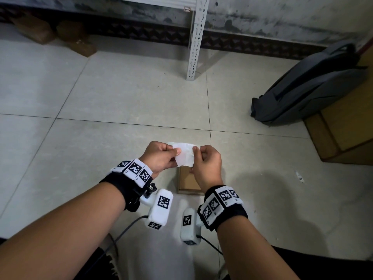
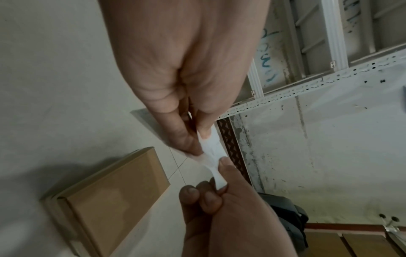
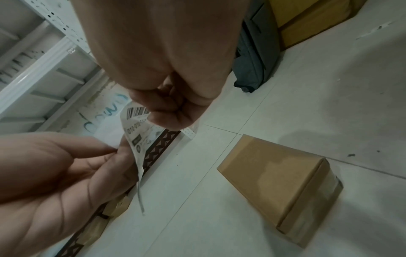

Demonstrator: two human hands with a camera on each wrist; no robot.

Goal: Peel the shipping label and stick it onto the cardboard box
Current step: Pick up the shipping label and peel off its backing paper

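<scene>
A white shipping label with a barcode on its printed face is held in the air between both hands, above the floor. My left hand pinches its left edge between thumb and fingers. My right hand pinches its right edge, fingers curled. The label is bent and twisted between the two grips. A small brown cardboard box lies closed on the tiled floor just below the hands, partly hidden by my right hand; it shows fully in the wrist views.
A grey backpack leans on a large cardboard box at the right. A white perforated shelf post stands ahead by the wall. Brown parcels lie at the far left. A small paper scrap lies on the floor.
</scene>
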